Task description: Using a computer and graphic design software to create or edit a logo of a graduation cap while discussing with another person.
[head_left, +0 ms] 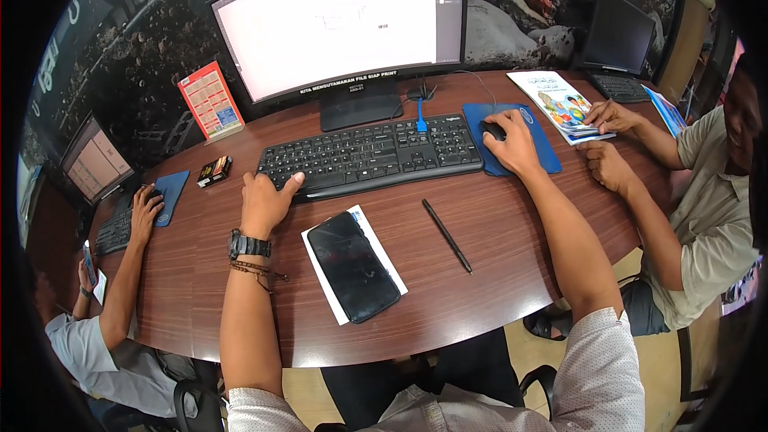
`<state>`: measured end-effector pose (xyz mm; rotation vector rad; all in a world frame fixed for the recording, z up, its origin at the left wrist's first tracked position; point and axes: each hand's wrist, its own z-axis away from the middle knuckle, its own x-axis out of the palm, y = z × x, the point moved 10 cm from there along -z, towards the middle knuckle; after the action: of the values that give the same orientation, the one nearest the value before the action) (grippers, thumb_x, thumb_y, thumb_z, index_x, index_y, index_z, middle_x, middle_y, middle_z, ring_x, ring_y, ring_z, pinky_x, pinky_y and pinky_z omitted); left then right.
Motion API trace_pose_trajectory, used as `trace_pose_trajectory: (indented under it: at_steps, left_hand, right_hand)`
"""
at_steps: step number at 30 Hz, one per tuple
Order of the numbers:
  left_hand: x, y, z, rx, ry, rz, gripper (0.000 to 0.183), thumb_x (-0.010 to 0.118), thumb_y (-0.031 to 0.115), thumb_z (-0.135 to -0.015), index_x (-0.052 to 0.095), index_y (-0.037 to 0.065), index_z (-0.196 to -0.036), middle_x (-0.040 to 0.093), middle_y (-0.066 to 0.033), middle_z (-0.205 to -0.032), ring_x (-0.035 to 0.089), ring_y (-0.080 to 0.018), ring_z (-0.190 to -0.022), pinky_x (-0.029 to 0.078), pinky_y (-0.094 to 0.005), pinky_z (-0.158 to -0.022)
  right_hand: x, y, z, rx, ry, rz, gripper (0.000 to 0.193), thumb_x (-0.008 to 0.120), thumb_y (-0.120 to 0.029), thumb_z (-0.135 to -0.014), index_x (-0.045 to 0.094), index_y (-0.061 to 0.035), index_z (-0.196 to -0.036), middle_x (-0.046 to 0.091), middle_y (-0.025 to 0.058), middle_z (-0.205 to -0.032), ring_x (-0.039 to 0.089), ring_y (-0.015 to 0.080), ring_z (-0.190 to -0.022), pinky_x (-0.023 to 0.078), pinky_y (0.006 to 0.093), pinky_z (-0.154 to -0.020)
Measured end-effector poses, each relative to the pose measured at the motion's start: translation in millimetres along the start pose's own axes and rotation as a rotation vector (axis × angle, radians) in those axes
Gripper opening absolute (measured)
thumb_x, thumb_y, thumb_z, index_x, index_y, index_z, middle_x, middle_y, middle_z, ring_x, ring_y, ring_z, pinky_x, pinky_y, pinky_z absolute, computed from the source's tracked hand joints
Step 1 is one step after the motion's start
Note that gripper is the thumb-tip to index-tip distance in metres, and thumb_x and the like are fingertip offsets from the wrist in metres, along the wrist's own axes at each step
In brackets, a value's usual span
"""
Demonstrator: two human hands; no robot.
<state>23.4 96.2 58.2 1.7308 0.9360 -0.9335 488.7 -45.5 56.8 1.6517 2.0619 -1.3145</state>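
My left hand (pixel 267 202) rests at the left end of a black keyboard (pixel 364 154), its thumb held away from the other fingers near the front edge. On a blue mouse pad (pixel 546 158), my right hand (pixel 514 146) is wrapped over a dark computer mouse (pixel 494 130). A large monitor (pixel 320 40) behind the keyboard displays a drawing window with a few thin lines on a white page. Between my forearms a black smartphone (pixel 352 266) lies on white paper (pixel 391 265). Right of it is a black stylus-like pen (pixel 446 236).
A standing calendar (pixel 210 100) and a small dark box (pixel 215 171) are left of the monitor. At the right, a person's hands (pixel 612 144) touch stacked booklets (pixel 552 104). Another person's hand (pixel 146 210) is on a blue pad at the left. The table edge (pixel 448 344) curves before me.
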Motion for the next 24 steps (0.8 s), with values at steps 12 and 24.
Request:
trace_pose_trajectory:
  at_steps: [12, 24]
  left_hand:
    - [4.8, -0.2, -9.7, 0.103, 0.014, -0.028, 0.072, 0.071, 0.053, -0.086, 0.063, -0.018, -0.095, 0.057, -0.0326, -0.103, 0.059, -0.0451, -0.096, 0.048, -0.0478, -0.088]
    - [2.2, -4.5, -7.8, 0.111, 0.049, -0.076, 0.071, 0.07, 0.055, -0.087, 0.058, -0.015, -0.087, 0.054, -0.0269, -0.096, 0.057, -0.0424, -0.09, 0.046, -0.0472, -0.083]
  right_hand:
    - [3.8, 4.8, -0.6, 0.052, -0.064, 0.045, 0.041, 0.069, -0.03, -0.08, 0.067, -0.0138, -0.118, 0.052, 0.017, -0.127, 0.053, 0.0408, -0.118, 0.046, 0.0488, -0.099]
    - [10.2, -42.7, 2.5, -0.295, -0.193, 0.088, 0.017, 0.06, -0.003, -0.081, 0.076, -0.0093, -0.083, 0.059, 0.0144, -0.122, 0.041, 0.0389, -0.134, 0.036, 0.046, -0.11]
